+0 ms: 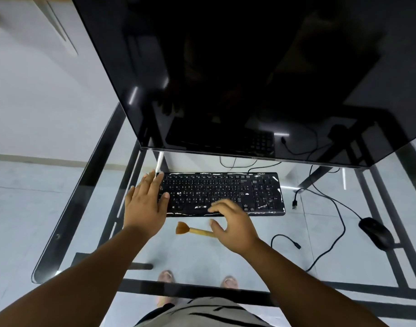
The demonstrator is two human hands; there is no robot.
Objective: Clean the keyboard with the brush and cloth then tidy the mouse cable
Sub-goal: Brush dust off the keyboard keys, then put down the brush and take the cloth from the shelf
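1. Left hand (145,204) flat, fingers straight on keyboard (222,194) left end; right hand (233,223) spread, holding nothing, over keyboard near edge.
2. Brush (194,230) just before keyboard, half under right hand: could roll off glass table (89,208) if knocked.
3. Mouse (375,232) and mouse cable (332,201) right of keyboard: may snag.
4. No cloth visible.

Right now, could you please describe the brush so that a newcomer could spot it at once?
Find the black keyboard on the glass desk. Just in front of its near edge lies the brush, beside the right hand. It is the only tan wooden item, with fanned brown bristles.
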